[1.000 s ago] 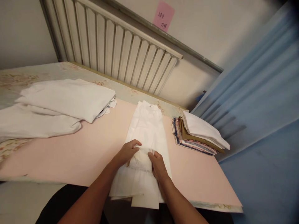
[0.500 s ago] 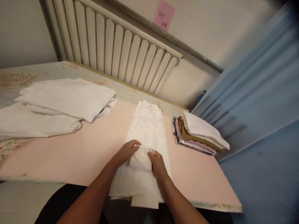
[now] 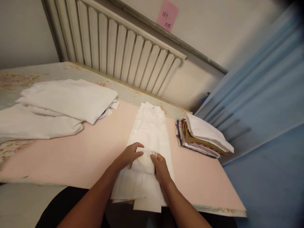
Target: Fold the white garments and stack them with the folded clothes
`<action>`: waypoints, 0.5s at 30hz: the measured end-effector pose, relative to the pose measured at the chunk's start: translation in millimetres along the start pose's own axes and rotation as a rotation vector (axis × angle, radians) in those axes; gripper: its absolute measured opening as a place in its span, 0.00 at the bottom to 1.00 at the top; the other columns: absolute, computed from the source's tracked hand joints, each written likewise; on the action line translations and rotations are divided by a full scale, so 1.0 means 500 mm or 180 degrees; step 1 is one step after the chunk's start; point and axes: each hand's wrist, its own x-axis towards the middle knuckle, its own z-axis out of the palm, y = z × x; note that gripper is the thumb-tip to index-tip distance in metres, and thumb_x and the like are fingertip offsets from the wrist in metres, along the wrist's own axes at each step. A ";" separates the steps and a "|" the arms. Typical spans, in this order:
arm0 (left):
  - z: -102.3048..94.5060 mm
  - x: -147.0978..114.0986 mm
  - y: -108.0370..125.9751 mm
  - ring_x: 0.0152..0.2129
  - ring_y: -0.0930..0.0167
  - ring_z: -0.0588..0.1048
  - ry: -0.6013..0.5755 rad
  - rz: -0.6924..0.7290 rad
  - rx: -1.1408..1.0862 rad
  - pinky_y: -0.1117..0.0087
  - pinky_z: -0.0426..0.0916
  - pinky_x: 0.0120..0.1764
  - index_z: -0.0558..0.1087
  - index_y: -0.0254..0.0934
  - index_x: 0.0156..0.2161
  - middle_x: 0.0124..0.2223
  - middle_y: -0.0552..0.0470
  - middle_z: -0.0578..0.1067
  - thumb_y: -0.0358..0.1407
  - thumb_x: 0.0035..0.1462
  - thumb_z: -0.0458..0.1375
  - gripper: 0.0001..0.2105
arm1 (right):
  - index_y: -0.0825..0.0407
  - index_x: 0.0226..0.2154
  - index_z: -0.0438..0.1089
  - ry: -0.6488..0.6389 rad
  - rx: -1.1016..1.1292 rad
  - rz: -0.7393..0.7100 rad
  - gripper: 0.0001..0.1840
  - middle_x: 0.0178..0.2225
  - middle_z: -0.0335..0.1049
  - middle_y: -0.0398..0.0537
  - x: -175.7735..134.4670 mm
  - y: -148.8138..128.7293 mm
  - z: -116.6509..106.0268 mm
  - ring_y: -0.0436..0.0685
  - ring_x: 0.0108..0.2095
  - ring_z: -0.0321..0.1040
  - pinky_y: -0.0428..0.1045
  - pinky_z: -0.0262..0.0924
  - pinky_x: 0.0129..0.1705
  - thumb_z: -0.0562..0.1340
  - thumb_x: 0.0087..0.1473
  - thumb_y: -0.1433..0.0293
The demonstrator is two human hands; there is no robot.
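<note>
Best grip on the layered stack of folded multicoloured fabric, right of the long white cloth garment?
Probably under the stack's long near edge, from the person's side. It lies flat with uneven layers, so support from below seems safer; the blue fabric curtain crowds its far side.

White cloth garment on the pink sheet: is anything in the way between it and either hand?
Nothing visible is. The left hand and right hand are at the folded part of the white cloth garment. The stack of folded multicoloured cloth lies apart, to the right.
</note>
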 end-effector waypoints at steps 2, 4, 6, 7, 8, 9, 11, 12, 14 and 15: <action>-0.001 -0.002 0.003 0.21 0.74 0.68 -0.0056 -0.0050 -0.0032 0.73 0.62 0.23 0.68 0.39 0.47 0.27 0.58 0.67 0.42 0.51 0.55 0.18 | 0.53 0.40 0.73 0.0010 -0.0009 -0.0003 0.19 0.30 0.74 0.45 0.000 0.001 0.000 0.53 0.28 0.66 0.48 0.60 0.31 0.64 0.51 0.57; -0.001 -0.005 0.007 0.19 0.74 0.67 -0.0088 -0.0076 -0.0036 0.73 0.61 0.22 0.68 0.40 0.47 0.26 0.59 0.66 0.42 0.51 0.54 0.18 | 0.53 0.41 0.73 0.0008 -0.0023 -0.0008 0.19 0.30 0.74 0.45 0.000 0.001 0.000 0.53 0.28 0.66 0.48 0.60 0.31 0.64 0.51 0.57; -0.001 -0.005 0.009 0.20 0.74 0.68 -0.0054 -0.0061 -0.0018 0.73 0.61 0.22 0.68 0.40 0.47 0.27 0.59 0.66 0.41 0.51 0.54 0.17 | 0.53 0.41 0.73 -0.0014 -0.0026 -0.0017 0.18 0.30 0.74 0.45 -0.001 0.001 0.000 0.54 0.29 0.66 0.48 0.60 0.31 0.63 0.52 0.58; 0.000 -0.005 0.009 0.21 0.74 0.68 -0.0025 -0.0024 -0.0009 0.73 0.62 0.23 0.68 0.40 0.46 0.27 0.59 0.67 0.41 0.50 0.55 0.17 | 0.53 0.41 0.73 -0.0026 -0.0025 -0.0022 0.18 0.30 0.74 0.45 -0.001 0.001 -0.001 0.54 0.29 0.67 0.48 0.60 0.31 0.63 0.52 0.58; 0.000 -0.005 0.010 0.22 0.73 0.69 0.0006 0.0006 0.0000 0.73 0.63 0.24 0.69 0.39 0.46 0.28 0.58 0.68 0.41 0.50 0.55 0.17 | 0.53 0.41 0.73 -0.0034 -0.0025 -0.0023 0.18 0.30 0.74 0.45 -0.001 0.000 -0.001 0.54 0.29 0.67 0.48 0.60 0.31 0.63 0.52 0.58; 0.000 -0.005 0.010 0.23 0.73 0.69 0.0027 0.0018 0.0006 0.73 0.63 0.25 0.69 0.39 0.45 0.28 0.58 0.68 0.40 0.49 0.55 0.17 | 0.53 0.41 0.73 -0.0033 -0.0030 -0.0020 0.18 0.30 0.74 0.45 -0.001 0.000 -0.001 0.54 0.29 0.67 0.48 0.60 0.31 0.63 0.52 0.58; 0.000 -0.005 0.010 0.22 0.74 0.69 0.0013 -0.0010 0.0003 0.73 0.63 0.24 0.69 0.39 0.46 0.28 0.58 0.68 0.40 0.50 0.55 0.17 | 0.53 0.41 0.73 -0.0025 -0.0061 -0.0017 0.19 0.29 0.74 0.45 -0.002 -0.001 -0.001 0.54 0.29 0.67 0.48 0.60 0.31 0.63 0.52 0.58; 0.000 -0.005 0.011 0.21 0.74 0.68 -0.0015 -0.0044 -0.0005 0.74 0.62 0.23 0.68 0.39 0.46 0.27 0.58 0.68 0.40 0.50 0.55 0.17 | 0.53 0.41 0.73 -0.0024 -0.0078 -0.0020 0.19 0.29 0.74 0.45 -0.002 -0.001 -0.001 0.54 0.29 0.67 0.48 0.60 0.31 0.63 0.52 0.57; -0.001 -0.008 0.013 0.19 0.75 0.67 -0.0060 -0.0097 -0.0032 0.74 0.60 0.20 0.68 0.39 0.47 0.27 0.59 0.67 0.40 0.51 0.54 0.17 | 0.53 0.41 0.73 -0.0033 -0.0080 -0.0026 0.20 0.29 0.74 0.45 -0.003 -0.002 -0.001 0.54 0.29 0.67 0.48 0.60 0.31 0.63 0.52 0.57; -0.001 -0.009 0.015 0.18 0.75 0.67 -0.0070 -0.0101 -0.0049 0.74 0.60 0.20 0.68 0.39 0.47 0.27 0.59 0.67 0.40 0.51 0.54 0.17 | 0.53 0.41 0.73 -0.0040 -0.0064 -0.0025 0.20 0.29 0.74 0.45 -0.003 -0.003 0.000 0.55 0.29 0.66 0.48 0.60 0.31 0.63 0.51 0.56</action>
